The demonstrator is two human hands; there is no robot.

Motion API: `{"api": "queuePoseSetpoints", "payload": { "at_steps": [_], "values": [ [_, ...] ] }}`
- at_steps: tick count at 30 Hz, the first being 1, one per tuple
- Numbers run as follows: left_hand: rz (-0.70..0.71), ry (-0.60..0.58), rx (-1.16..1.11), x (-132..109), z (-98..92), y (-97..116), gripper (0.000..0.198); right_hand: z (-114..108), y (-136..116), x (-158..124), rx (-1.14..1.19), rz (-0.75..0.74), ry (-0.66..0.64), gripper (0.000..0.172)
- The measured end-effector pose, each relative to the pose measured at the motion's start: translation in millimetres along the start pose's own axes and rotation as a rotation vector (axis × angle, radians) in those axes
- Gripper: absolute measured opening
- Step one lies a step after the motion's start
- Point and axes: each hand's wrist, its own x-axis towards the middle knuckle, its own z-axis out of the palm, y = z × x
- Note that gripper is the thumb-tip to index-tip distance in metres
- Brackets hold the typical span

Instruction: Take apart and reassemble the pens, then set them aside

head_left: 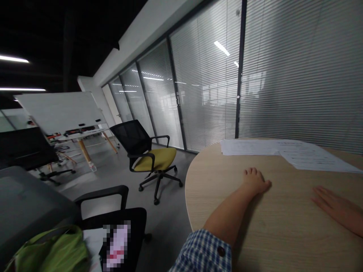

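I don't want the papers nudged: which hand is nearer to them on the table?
Left. The left hand rests just short of the papers, not touching them; the right hand lies farther off, toward the right and also apart from them.

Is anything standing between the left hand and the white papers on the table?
Nothing visible stands in the way. The left hand rests on the wooden table, and only bare tabletop shows between it and the white papers.

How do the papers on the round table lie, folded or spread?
Spread: the white sheets lie flat and unfolded on the wooden tabletop, partly overlapping, beyond the left hand.
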Motion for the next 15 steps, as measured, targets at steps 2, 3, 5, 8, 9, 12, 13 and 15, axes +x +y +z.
{"api": "queuePoseSetpoints", "payload": {
  "at_steps": [2, 3, 5, 8, 9, 12, 13, 15],
  "values": [
    [0.004, -0.003, 0.002, -0.4, -0.8, -0.2, 0.063, -5.1, -5.2, -0.6, -0.021, -0.015, -0.069, 0.061],
    [0.007, -0.004, 0.002, -0.7, -1.3, -0.2, 0.063, -7.8, -7.5, -1.0, -0.030, -0.024, -0.116, 0.063],
    [0.011, -0.006, 0.002, -1.2, -2.3, 0.0, 0.063, -12.2, -10.8, -1.6, -0.047, -0.009, -0.173, 0.067],
    [0.013, -0.013, 0.004, -1.7, -3.8, 0.8, 0.061, -12.5, -10.2, -1.5, -0.070, 0.001, -0.207, 0.070],
    [0.012, -0.016, 0.005, -1.9, -4.3, 1.0, 0.061, -11.0, -8.9, -1.3, -0.075, 0.002, -0.195, 0.070],
    [0.005, -0.019, 0.006, -2.2, -5.4, 1.5, 0.061, -6.2, -4.8, -0.5, -0.067, -0.010, -0.138, 0.066],
    [0.003, -0.019, 0.005, -2.3, -5.6, 1.4, 0.061, -5.4, -4.2, -0.4, -0.063, -0.014, -0.128, 0.064],
    [0.003, -0.017, 0.003, -2.5, -5.5, 1.0, 0.061, -5.4, -4.9, -0.6, -0.062, -0.018, -0.122, 0.062]
  ]
}}
